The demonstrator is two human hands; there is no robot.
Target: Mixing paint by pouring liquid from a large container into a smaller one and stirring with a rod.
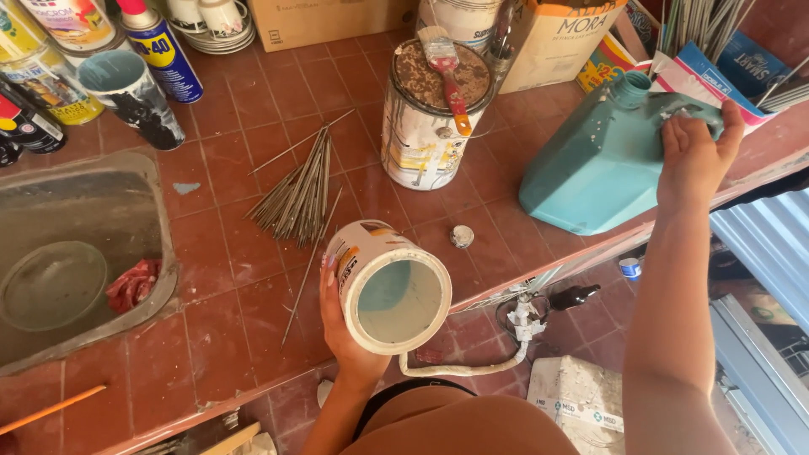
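So the left hand (341, 324) is wrapped snug around a small white paint can (389, 286), tipped on its side with the open mouth facing up at the camera, pale teal inside, held right over the front edge of the red tiled counter (227, 253). The right hand (693, 152) is closed on the handle of a big teal jug (598, 164) lying near the counter's right edge, part of it hanging over. Between them there's a decent open patch of tile with just a small cap (461, 237) on it. Behind sits a larger can with a brush (447, 76) on its lid, a bundle of thin metal rods (295, 190) to the left, and the sink (76, 253) at far left.
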